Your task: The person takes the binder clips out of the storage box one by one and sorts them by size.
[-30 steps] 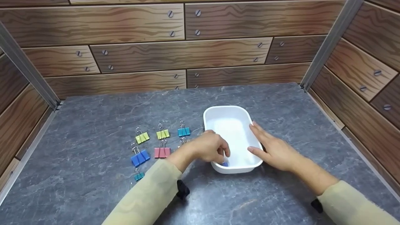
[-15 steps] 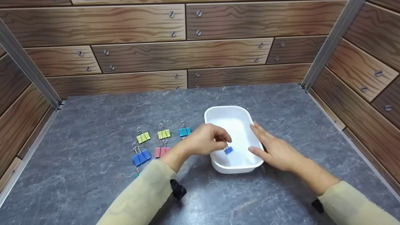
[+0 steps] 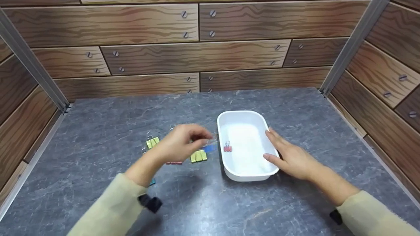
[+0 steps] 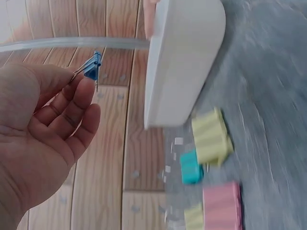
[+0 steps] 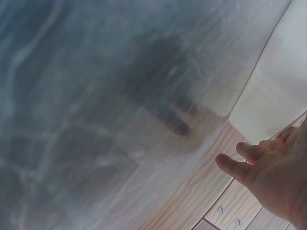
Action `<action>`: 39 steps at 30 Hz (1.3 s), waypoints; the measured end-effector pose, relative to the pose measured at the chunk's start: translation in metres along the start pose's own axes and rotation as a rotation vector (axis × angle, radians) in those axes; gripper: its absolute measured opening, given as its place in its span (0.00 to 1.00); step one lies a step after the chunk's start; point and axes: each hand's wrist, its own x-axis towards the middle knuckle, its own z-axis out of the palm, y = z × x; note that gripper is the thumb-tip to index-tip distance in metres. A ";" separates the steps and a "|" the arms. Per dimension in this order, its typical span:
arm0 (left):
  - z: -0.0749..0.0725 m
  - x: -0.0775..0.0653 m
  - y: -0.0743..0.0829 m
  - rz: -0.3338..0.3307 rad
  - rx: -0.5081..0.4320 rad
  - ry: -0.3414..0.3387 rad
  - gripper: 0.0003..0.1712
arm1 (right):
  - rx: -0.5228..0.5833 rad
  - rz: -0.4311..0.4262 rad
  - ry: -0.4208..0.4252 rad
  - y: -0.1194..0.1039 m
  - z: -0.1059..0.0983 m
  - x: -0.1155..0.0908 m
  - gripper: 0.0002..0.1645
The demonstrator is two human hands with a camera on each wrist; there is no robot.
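Note:
My left hand (image 3: 180,141) pinches a small blue binder clip (image 3: 208,148) by its wire handles, just outside the left rim of a white tray (image 3: 244,178). The left wrist view shows the blue clip (image 4: 92,71) raised at the thumb and fingertips, the other fingers loosely bent. Inside the tray, near its left wall, is a small red binder clip (image 3: 227,148). My right hand (image 3: 292,159) rests against the tray's right rim with fingers straight. A yellow-green binder clip (image 3: 199,156) lies on the table below the held one.
Left of the tray lie several more binder clips, among them a yellow-green one (image 3: 152,142), a pink one (image 4: 221,206) and a teal one (image 4: 191,167). My left arm partly covers this group in the head view. Wood-patterned panels (image 3: 157,59) wall in the grey table.
My left hand has lifted the blue binder clip out of the tray and carried it left past the rim. The red clip inside has come into view. My right hand stays at the tray.

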 end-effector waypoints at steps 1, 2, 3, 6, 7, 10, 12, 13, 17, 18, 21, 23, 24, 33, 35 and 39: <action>-0.004 -0.007 -0.002 -0.008 0.002 -0.005 0.11 | 0.000 -0.001 0.001 0.000 0.000 0.000 0.49; -0.008 -0.013 -0.003 -0.016 0.006 -0.011 0.11 | 0.001 -0.002 0.002 0.000 0.000 0.000 0.49; -0.011 -0.020 -0.005 -0.021 0.008 -0.018 0.11 | 0.000 -0.003 0.001 -0.001 -0.001 0.000 0.49; -0.017 -0.038 -0.014 -0.042 0.005 -0.044 0.11 | 0.002 -0.005 0.001 -0.001 -0.001 0.000 0.49; -0.018 -0.043 -0.017 -0.047 0.007 -0.053 0.11 | 0.003 -0.006 0.001 -0.001 -0.001 0.000 0.49; -0.019 -0.056 -0.028 -0.071 0.032 -0.075 0.12 | 0.004 -0.010 0.001 -0.002 -0.001 0.000 0.49; -0.019 -0.064 -0.035 -0.092 0.049 -0.090 0.12 | 0.004 -0.010 0.001 -0.002 -0.001 0.000 0.48; -0.019 -0.067 -0.038 -0.102 0.059 -0.096 0.13 | 0.005 -0.010 0.002 -0.001 -0.001 0.000 0.48; -0.018 -0.076 -0.047 -0.126 0.081 -0.102 0.12 | 0.009 -0.007 0.005 -0.001 -0.001 0.000 0.48; -0.018 -0.077 -0.049 -0.124 0.084 -0.101 0.12 | 0.010 -0.007 0.006 -0.001 -0.001 0.000 0.48; -0.017 -0.081 -0.054 -0.108 0.097 -0.102 0.11 | 0.009 -0.007 0.007 -0.001 -0.001 0.000 0.48; -0.016 -0.082 -0.058 -0.107 0.097 -0.106 0.11 | 0.005 -0.008 0.006 -0.001 -0.001 0.000 0.48; -0.016 -0.084 -0.060 -0.105 0.096 -0.109 0.10 | 0.004 -0.009 0.005 -0.001 -0.001 0.000 0.48; -0.011 -0.088 -0.071 -0.154 0.111 -0.128 0.10 | 0.008 -0.006 -0.001 -0.001 -0.001 0.000 0.49; -0.009 -0.088 -0.072 -0.163 0.120 -0.128 0.10 | 0.006 -0.009 0.003 -0.001 -0.001 0.000 0.48; -0.007 -0.088 -0.075 -0.163 0.128 -0.132 0.10 | 0.008 -0.019 0.009 -0.001 0.000 0.000 0.48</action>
